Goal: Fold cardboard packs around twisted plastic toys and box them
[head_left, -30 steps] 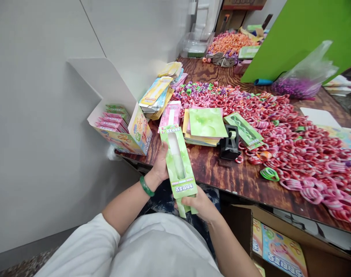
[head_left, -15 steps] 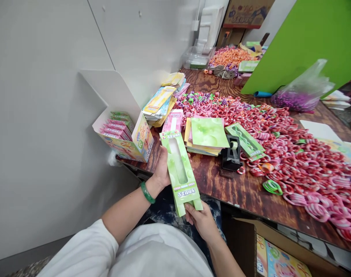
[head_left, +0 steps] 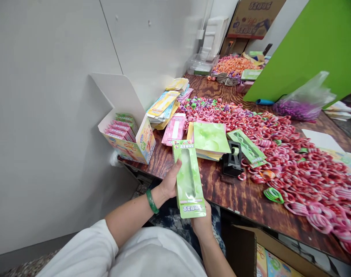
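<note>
Just off the near edge of a dark wood-grain surface (head_left: 235, 194), above the person's lap, both bare hands hold one long green carton (head_left: 189, 179) with a clear window down its middle. The carton's long axis runs away from the body, tilted slightly to the left at its far end, where a printed header flap points toward the surface. The left hand (head_left: 170, 181), with a green bangle (head_left: 151, 201) on its wrist, wraps the carton's left edge about halfway along, thumb laid on the front face and fingers closed behind it. The right hand (head_left: 202, 223) sits under the near end, mostly hidden by the carton; its grip appears closed on the bottom flaps, though the fingertips cannot be seen. The carton therefore lies between the two grips: the left one at its side, the right one at its near end.

Beyond the far end, on the surface, lie a pink carton (head_left: 174, 129) and a stack of flat green cards (head_left: 210, 137). A black tape dispenser (head_left: 232, 163) stands just right of that stack, beside another green carton (head_left: 246, 146). To the left, an open display box (head_left: 133, 140) holds filled pink and green packs standing in a row, nearer the left hand than the right. A wide heap of pink and red rings (head_left: 302, 169) covers the right side of the surface, well apart from both hands.
</note>
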`<move>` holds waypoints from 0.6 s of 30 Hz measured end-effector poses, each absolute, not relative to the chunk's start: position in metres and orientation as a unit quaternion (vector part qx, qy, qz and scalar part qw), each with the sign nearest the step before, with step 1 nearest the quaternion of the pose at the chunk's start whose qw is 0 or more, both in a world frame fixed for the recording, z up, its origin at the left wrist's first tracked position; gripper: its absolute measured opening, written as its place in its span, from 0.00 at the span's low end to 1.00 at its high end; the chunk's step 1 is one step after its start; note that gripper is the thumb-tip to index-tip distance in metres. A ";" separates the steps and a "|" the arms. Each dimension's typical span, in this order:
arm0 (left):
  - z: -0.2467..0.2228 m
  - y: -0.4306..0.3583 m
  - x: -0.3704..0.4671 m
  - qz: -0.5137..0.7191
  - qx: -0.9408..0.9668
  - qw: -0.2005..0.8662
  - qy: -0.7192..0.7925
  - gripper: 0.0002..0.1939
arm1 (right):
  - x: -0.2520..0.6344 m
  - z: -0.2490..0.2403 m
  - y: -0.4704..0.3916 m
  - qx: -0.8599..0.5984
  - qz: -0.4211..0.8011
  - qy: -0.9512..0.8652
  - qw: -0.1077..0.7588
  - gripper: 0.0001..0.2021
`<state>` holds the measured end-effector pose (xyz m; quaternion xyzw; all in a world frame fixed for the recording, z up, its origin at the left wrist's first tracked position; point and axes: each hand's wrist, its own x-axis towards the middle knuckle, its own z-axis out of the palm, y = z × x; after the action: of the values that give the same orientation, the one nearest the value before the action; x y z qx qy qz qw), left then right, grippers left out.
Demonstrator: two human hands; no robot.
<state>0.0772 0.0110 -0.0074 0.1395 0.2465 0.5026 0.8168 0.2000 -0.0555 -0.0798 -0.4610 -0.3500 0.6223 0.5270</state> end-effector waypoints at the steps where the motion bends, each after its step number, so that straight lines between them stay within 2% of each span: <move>1: -0.007 0.013 0.076 0.494 0.134 0.817 0.264 0.30 | 0.201 -0.079 -0.055 -0.458 0.624 -0.367 0.516 0.12; 5: -0.003 0.019 0.064 0.487 0.110 0.765 0.406 0.14 | 0.214 -0.070 -0.052 -0.457 0.639 -0.468 0.406 0.10; 8: -0.007 0.020 0.050 0.489 0.114 0.719 0.481 0.08 | 0.243 -0.064 -0.044 -0.528 0.538 -0.535 0.382 0.13; 13: -0.037 0.030 0.031 0.500 0.229 0.592 0.589 0.20 | 0.330 -0.054 -0.014 -0.727 0.214 -0.503 0.416 0.16; 18: -0.075 0.044 0.027 0.508 0.369 0.458 0.630 0.35 | 0.409 -0.050 0.019 -0.826 0.042 -0.410 0.385 0.15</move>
<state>0.0271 0.0441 -0.0752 0.3685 0.6297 0.5078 0.4580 0.4086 0.0195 -0.0496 -0.8259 -0.4098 0.0423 0.3849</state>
